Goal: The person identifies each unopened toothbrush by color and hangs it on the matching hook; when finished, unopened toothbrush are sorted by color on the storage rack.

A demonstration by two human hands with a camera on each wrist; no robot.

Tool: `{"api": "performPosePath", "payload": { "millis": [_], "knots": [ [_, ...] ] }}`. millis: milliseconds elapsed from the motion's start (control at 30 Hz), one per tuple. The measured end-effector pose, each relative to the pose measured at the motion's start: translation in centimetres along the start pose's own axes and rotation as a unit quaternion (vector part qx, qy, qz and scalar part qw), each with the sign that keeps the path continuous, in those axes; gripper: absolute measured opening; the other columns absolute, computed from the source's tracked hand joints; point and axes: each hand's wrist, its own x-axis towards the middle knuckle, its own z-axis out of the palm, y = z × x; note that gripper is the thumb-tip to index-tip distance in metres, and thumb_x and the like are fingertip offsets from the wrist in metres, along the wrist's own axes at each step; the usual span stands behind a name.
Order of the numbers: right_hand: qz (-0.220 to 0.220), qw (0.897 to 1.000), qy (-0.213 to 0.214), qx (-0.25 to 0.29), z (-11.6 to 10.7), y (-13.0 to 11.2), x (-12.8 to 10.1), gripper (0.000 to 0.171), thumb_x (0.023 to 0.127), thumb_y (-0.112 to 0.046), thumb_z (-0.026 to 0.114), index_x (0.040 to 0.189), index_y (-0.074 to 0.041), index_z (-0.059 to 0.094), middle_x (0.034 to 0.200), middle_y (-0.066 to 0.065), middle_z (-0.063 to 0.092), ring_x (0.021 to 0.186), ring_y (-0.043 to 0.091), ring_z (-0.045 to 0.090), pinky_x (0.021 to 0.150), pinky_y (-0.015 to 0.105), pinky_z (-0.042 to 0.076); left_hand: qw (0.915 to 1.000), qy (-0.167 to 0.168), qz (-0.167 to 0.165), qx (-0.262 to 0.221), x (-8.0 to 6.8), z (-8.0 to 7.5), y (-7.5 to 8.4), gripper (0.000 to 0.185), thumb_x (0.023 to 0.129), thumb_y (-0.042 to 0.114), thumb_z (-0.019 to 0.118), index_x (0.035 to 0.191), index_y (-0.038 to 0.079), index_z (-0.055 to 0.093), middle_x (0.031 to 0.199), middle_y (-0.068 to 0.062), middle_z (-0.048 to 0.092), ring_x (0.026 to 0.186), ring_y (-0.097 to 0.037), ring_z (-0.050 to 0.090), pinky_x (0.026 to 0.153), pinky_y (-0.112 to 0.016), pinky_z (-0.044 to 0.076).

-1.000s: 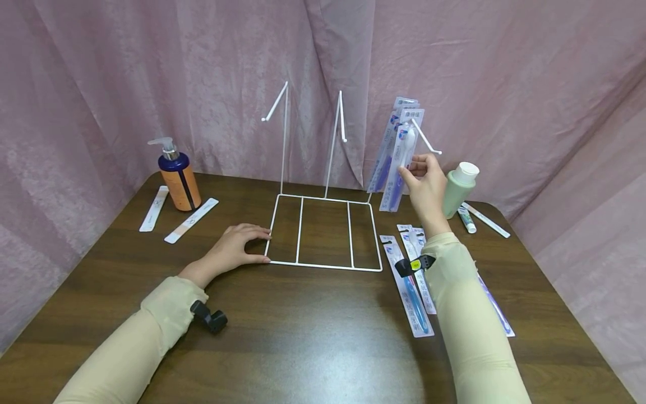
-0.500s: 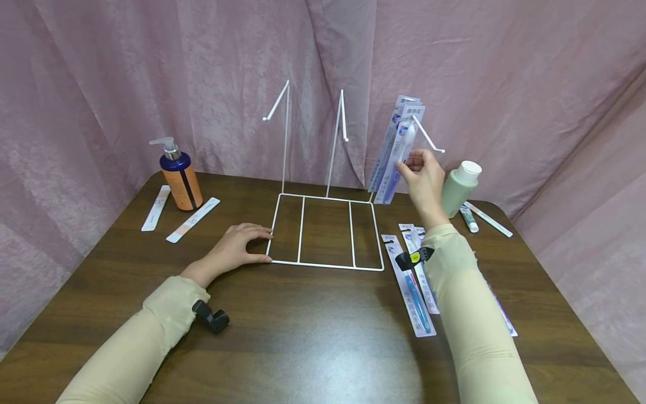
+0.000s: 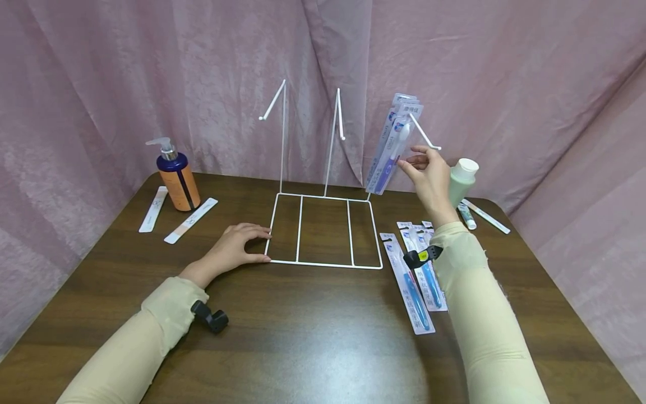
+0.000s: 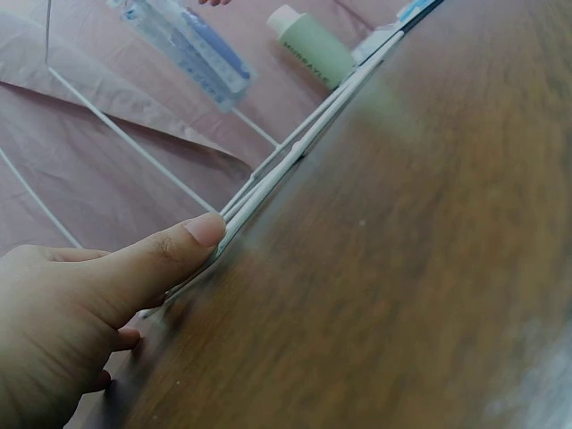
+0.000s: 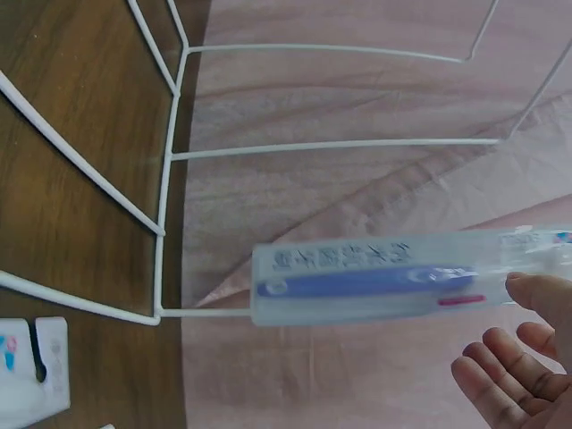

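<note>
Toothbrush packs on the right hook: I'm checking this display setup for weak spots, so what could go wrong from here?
The toothbrush packs hang on the sloping hook with only the right hand's fingertips at them; let go too soon, they might slip off. The light wire stand is steadied only by the left hand at its base corner, so it could tip. The green bottle stands close behind the right hand.
</note>
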Motion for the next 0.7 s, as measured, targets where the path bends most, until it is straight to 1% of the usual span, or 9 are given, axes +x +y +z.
{"api": "performPosePath", "payload": {
  "millis": [100,167,233,333,400,500,567,700],
  "knots": [
    [-0.004,1.0,-0.002,-0.022,-0.8,-0.3,0.0,0.042,0.089,-0.022,0.07,0.125,-0.003,0.06,0.106,0.019,0.07,0.085,0.011,0.065,0.077,0.014,0.049,1.0,0.002,0.001,-0.002,0.0,0.0,0.0,0.056,0.076,0.042,0.079,0.122,0.013,0.066,0.136,-0.007,0.059,0.13,-0.033,0.047,0.107,-0.059,0.028],
    [-0.006,0.999,-0.007,-0.032,-1.5,-0.5,-0.1,0.042,0.089,-0.022,0.069,0.124,-0.002,0.06,0.107,0.02,0.07,0.086,0.012,0.065,0.077,0.014,0.05,1.0,0.003,0.002,-0.003,0.0,0.0,0.0,0.056,0.076,0.042,0.079,0.122,0.013,0.066,0.136,-0.007,0.059,0.13,-0.033,0.047,0.107,-0.059,0.028],
    [-0.009,0.999,-0.014,-0.036,-2.2,-0.8,-0.1,0.042,0.089,-0.021,0.07,0.125,-0.002,0.06,0.108,0.02,0.07,0.081,0.005,0.063,0.075,0.011,0.047,1.0,0.003,0.002,-0.004,0.0,0.0,-0.1,0.055,0.076,0.041,0.079,0.122,0.013,0.066,0.136,-0.007,0.059,0.13,-0.033,0.047,0.107,-0.059,0.028],
    [-0.018,0.999,-0.022,-0.044,-3.3,-1.0,-0.3,0.043,0.088,-0.019,0.07,0.126,-0.001,0.058,0.109,0.021,0.07,0.072,-0.012,0.053,0.07,0.005,0.043,1.0,0.003,0.001,-0.004,0.0,0.0,-0.2,0.055,0.076,0.041,0.079,0.122,0.013,0.066,0.136,-0.008,0.059,0.13,-0.034,0.047,0.107,-0.059,0.027],
    [-0.027,0.998,-0.023,-0.052,-4.0,-1.0,-0.4,0.044,0.088,-0.019,0.07,0.127,-0.002,0.057,0.109,0.022,0.07,0.069,-0.018,0.048,0.067,0.003,0.041,1.0,0.003,0.001,-0.006,-0.1,0.0,-0.2,0.055,0.076,0.041,0.079,0.122,0.012,0.066,0.136,-0.008,0.059,0.13,-0.034,0.047,0.107,-0.059,0.027],
    [-0.036,0.997,-0.021,-0.069,-5.1,-0.9,-0.6,0.044,0.087,-0.018,0.07,0.126,-0.003,0.058,0.108,0.023,0.07,0.066,-0.021,0.046,0.063,0.003,0.039,1.0,0.003,0.001,-0.007,-0.1,0.0,-0.2,0.055,0.076,0.04,0.079,0.122,0.012,0.066,0.136,-0.008,0.059,0.13,-0.034,0.046,0.107,-0.059,0.027],
    [-0.037,0.996,-0.024,-0.081,-5.9,-0.7,-0.7,0.043,0.087,-0.018,0.071,0.126,-0.004,0.059,0.107,0.023,0.07,0.066,-0.021,0.045,0.062,0.003,0.038,1.0,0.002,0.001,-0.006,0.0,0.0,-0.1,0.055,0.076,0.04,0.079,0.122,0.012,0.066,0.136,-0.008,0.059,0.13,-0.034,0.046,0.107,-0.059,0.027],
    [-0.032,0.993,-0.046,-0.108,-7.5,-0.5,-1.3,0.043,0.088,-0.022,0.07,0.126,-0.006,0.058,0.107,0.021,0.069,0.069,-0.019,0.046,0.062,0.004,0.038,1.0,0.0,0.0,-0.006,0.0,-0.1,0.0,0.055,0.076,0.039,0.079,0.121,0.012,0.066,0.136,-0.009,0.059,0.13,-0.034,0.047,0.107,-0.059,0.027]
  ]
}}
